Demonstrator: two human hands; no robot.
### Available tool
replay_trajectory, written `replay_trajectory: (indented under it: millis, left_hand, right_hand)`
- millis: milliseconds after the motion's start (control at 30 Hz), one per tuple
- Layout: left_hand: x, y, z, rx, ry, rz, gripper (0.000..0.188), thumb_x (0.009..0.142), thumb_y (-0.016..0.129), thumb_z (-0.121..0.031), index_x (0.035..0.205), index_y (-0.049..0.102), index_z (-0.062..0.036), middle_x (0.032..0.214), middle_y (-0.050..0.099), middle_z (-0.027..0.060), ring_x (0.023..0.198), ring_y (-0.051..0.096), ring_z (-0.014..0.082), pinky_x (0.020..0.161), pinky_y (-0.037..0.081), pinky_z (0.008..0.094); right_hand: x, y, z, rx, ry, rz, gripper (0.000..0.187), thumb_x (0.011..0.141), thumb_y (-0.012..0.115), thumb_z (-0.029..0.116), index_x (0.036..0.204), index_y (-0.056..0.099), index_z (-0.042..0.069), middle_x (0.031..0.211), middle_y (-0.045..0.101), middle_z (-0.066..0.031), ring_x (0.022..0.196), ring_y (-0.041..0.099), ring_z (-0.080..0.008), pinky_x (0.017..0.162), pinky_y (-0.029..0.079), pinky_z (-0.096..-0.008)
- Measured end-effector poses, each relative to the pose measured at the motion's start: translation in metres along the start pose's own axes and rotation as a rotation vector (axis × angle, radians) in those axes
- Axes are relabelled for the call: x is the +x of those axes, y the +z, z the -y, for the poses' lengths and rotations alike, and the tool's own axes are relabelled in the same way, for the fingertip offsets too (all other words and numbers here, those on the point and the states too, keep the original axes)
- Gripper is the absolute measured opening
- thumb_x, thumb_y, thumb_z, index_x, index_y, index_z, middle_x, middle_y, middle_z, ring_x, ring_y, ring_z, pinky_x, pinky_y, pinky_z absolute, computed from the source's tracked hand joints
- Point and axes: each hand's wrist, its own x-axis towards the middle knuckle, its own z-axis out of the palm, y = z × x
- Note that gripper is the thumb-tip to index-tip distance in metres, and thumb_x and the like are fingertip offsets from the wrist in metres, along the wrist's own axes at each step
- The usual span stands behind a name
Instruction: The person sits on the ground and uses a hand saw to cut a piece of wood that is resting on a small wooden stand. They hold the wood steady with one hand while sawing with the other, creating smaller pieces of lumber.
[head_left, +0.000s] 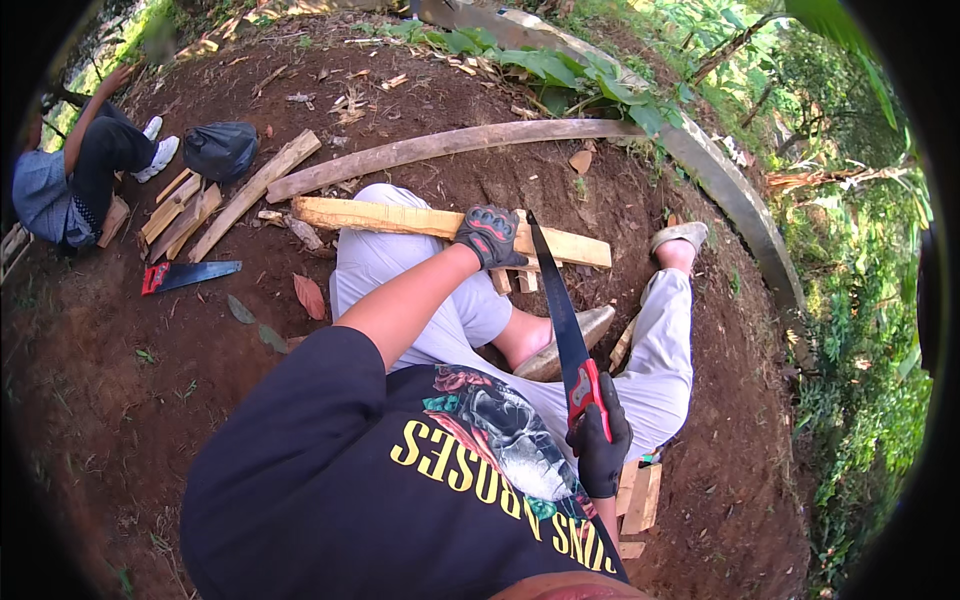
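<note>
Shows a long pale-yellow wooden beam (405, 218) at twelve o'clock, gripped by the red-and-black-gloved left hand (488, 237), with a red-handled dark metal handsaw (566, 335) clasped in the black-gloved right hand (601, 440) toward five o'clock, and probably risks slipping toward the left hand through rolling of the beam.

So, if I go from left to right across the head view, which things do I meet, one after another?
Seated person in a grey-blue top → black bag → reddish dry leaf → gloved left hand → gloved right hand → beige shoe on the outstretched foot.
</note>
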Motion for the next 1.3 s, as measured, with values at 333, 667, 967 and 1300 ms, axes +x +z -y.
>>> replay_trajectory:
  millis: [333, 667, 967, 1300]
  left_hand:
    - [0.002, -0.014, -0.005, 0.046, 0.031, 0.011, 0.080, 0.074, 0.077, -0.074, 0.119, 0.074, -0.0069, 0.113, 0.076, 0.0146, 0.110, 0.073, 0.0329, 0.096, 0.054, 0.0488]
    - [-0.010, -0.004, -0.001, 0.014, 0.006, -0.040, 0.077, 0.068, 0.084, -0.068, 0.110, 0.077, -0.0046, 0.101, 0.078, 0.0152, 0.098, 0.075, 0.0343, 0.088, 0.057, 0.0472]
    - [-0.003, 0.005, -0.001, 0.007, 0.019, -0.054, 0.077, 0.067, 0.082, -0.072, 0.104, 0.077, -0.0060, 0.098, 0.076, 0.0146, 0.094, 0.073, 0.0325, 0.084, 0.055, 0.0463]
    - [-0.004, -0.021, 0.008, 0.001, 0.051, 0.103, 0.073, 0.073, 0.078, -0.068, 0.114, 0.080, -0.0077, 0.108, 0.079, 0.0150, 0.106, 0.076, 0.0323, 0.090, 0.058, 0.0456]
  right_hand:
    - [0.224, 0.139, -0.042, 0.181, -0.383, -0.040, 0.053, 0.103, 0.061, 0.003, 0.156, 0.055, 0.002, 0.137, 0.071, -0.0101, 0.114, 0.070, -0.0193, 0.098, 0.055, -0.0329]
    - [0.126, 0.080, -0.038, -0.111, -0.313, -0.022, 0.055, 0.101, 0.057, 0.004, 0.157, 0.055, 0.003, 0.145, 0.065, -0.0179, 0.126, 0.065, -0.0250, 0.106, 0.051, -0.0383]
    - [0.027, 0.018, -0.023, 0.306, -0.157, 0.051, 0.055, 0.100, 0.055, 0.008, 0.154, 0.054, -0.004, 0.149, 0.061, -0.0166, 0.135, 0.059, -0.0260, 0.117, 0.042, -0.0368]
    - [0.177, 0.115, -0.031, 0.229, -0.183, 0.007, 0.055, 0.103, 0.060, 0.004, 0.157, 0.055, 0.006, 0.107, 0.071, -0.0026, 0.065, 0.050, -0.0051, 0.060, 0.045, -0.0239]
